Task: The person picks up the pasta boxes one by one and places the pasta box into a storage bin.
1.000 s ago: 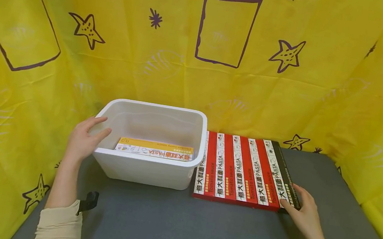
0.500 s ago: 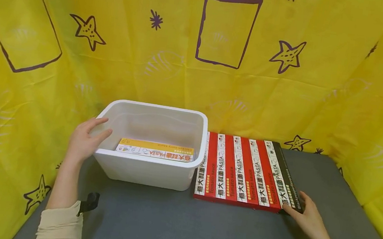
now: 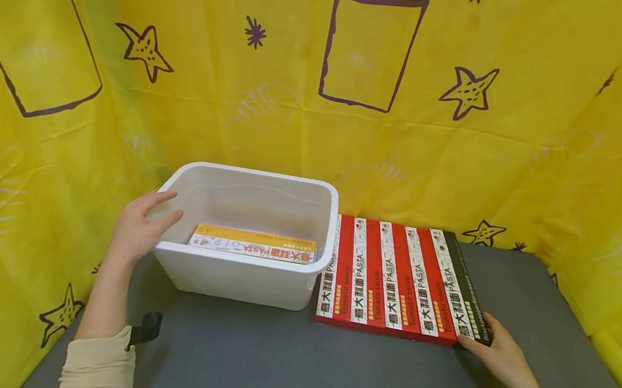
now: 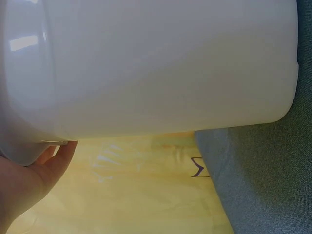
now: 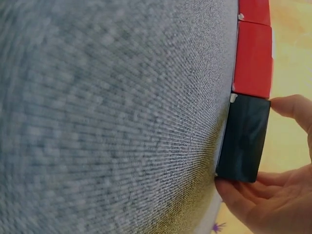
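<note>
In the head view, my left hand [image 3: 138, 227] grips the left rim of a white plastic bin [image 3: 235, 279]; the left wrist view shows fingers [image 4: 61, 158] curled under that rim. Lying in the bin are pasta boxes, a yellow-and-white box [image 3: 258, 237] among them. To its right, several red-and-white pasta boxes [image 3: 374, 274] lie flat side by side. A black pasta box [image 3: 461, 282] closes the row on the right. My right hand [image 3: 501, 360] pinches its near end, thumb at the upper edge beside the red box, fingers round the outer side [image 5: 243, 139].
A dark grey table [image 3: 288, 368] carries everything. Yellow cloth [image 3: 352, 147] with starfish drawings hangs behind and along both sides. The bin overlaps the leftmost red box in the head view. A black strap [image 3: 147, 328] sits at the left sleeve.
My right hand has moved slightly nearer and to the right, with its thumb now at the black box's near corner. The left hand keeps its place on the bin's rim.
</note>
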`<act>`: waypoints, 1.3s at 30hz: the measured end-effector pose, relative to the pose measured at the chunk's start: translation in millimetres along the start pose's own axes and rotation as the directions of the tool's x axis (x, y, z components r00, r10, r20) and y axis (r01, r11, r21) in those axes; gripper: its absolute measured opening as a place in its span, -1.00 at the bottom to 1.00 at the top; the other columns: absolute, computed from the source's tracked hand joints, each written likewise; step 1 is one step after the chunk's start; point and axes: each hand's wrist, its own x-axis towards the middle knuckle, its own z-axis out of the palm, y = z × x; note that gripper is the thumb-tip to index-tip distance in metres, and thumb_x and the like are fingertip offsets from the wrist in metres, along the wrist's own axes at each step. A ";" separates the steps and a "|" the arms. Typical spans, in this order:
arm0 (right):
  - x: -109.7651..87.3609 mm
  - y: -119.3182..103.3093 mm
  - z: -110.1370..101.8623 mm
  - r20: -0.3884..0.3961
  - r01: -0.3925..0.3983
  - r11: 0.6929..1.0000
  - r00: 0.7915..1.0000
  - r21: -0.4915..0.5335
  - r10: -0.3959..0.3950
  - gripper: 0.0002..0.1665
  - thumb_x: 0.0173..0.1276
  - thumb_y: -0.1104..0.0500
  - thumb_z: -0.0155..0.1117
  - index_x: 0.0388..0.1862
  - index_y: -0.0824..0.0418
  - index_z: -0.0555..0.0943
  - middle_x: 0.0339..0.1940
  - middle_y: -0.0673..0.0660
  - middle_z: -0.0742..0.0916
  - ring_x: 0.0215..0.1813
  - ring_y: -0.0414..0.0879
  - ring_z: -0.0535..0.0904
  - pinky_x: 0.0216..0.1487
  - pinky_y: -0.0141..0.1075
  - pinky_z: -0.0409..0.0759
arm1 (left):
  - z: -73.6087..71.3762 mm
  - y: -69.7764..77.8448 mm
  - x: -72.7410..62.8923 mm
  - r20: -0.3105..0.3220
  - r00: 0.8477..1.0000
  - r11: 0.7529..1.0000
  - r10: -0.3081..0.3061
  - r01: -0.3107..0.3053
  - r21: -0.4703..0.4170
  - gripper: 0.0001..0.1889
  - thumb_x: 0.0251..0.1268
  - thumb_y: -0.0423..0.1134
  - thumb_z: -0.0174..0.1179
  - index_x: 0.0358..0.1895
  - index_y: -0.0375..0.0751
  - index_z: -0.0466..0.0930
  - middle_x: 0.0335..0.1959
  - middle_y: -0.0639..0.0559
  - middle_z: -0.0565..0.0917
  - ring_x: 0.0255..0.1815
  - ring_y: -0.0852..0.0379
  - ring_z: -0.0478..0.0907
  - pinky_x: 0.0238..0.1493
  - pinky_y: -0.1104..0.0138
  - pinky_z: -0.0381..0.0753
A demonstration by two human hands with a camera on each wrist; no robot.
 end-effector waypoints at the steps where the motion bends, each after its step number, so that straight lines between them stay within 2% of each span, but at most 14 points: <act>1: 0.1 -0.4 -0.3 -0.006 0.003 1.000 1.000 -0.014 -0.003 0.15 0.32 -0.16 0.25 0.42 0.65 -0.04 0.32 0.71 0.21 0.28 0.58 0.18 0.14 0.37 0.29 | 0.0 0.2 0.1 -0.001 1.000 1.000 0.001 -0.001 -0.001 -0.42 0.37 -0.02 0.18 0.35 -0.27 0.42 0.39 -0.38 0.32 0.37 -0.42 0.20 0.27 -0.31 0.16; 14: 0.5 7.8 -1.9 -0.097 0.042 0.994 0.994 -0.099 -0.051 0.05 0.29 -0.13 0.29 0.35 0.66 0.13 0.26 0.69 0.32 0.21 0.60 0.27 0.08 0.39 0.32 | -0.6 1.3 0.3 -0.003 1.000 1.000 0.001 -0.001 -0.028 -0.43 0.38 -0.04 0.17 0.34 -0.31 0.42 0.40 -0.43 0.26 0.42 -0.43 0.12 0.31 -0.32 0.07; 20: -0.5 11.1 -1.7 -0.072 0.024 0.993 0.997 -0.120 -0.032 0.10 0.31 -0.19 0.25 0.37 0.66 0.08 0.25 0.72 0.31 0.20 0.63 0.28 0.05 0.39 0.35 | -1.0 2.1 0.0 -0.001 1.000 1.000 0.003 -0.003 -0.027 -0.43 0.38 -0.05 0.17 0.34 -0.31 0.41 0.40 -0.42 0.28 0.41 -0.44 0.14 0.30 -0.32 0.09; 27: -2.0 12.5 0.7 -0.061 0.038 0.995 0.997 -0.096 -0.044 0.14 0.20 -0.19 0.37 0.36 0.61 0.10 0.19 0.68 0.40 0.14 0.56 0.39 0.00 0.28 0.44 | -0.9 1.7 -1.3 -0.002 1.000 1.000 0.001 -0.001 -0.019 -0.42 0.38 -0.03 0.17 0.35 -0.30 0.41 0.39 -0.41 0.29 0.38 -0.44 0.17 0.27 -0.32 0.13; 32: -0.3 13.6 1.7 -0.071 0.052 0.994 0.996 -0.099 -0.059 0.12 0.18 -0.17 0.40 0.33 0.62 0.14 0.17 0.68 0.42 0.12 0.56 0.41 -0.02 0.27 0.45 | -0.9 -0.1 -1.4 -0.009 1.000 1.000 0.007 -0.007 -0.019 -0.43 0.38 -0.04 0.18 0.34 -0.30 0.42 0.38 -0.41 0.30 0.38 -0.44 0.18 0.28 -0.31 0.14; 39: -0.7 13.8 0.7 -0.076 0.007 0.992 0.997 -0.123 -0.017 0.16 0.16 -0.22 0.39 0.32 0.64 0.14 0.19 0.71 0.39 0.12 0.61 0.37 -0.01 0.28 0.45 | -0.2 -0.1 -0.1 -0.004 1.000 1.000 0.002 -0.002 -0.014 -0.42 0.38 -0.03 0.17 0.35 -0.28 0.41 0.38 -0.38 0.33 0.36 -0.42 0.21 0.26 -0.31 0.16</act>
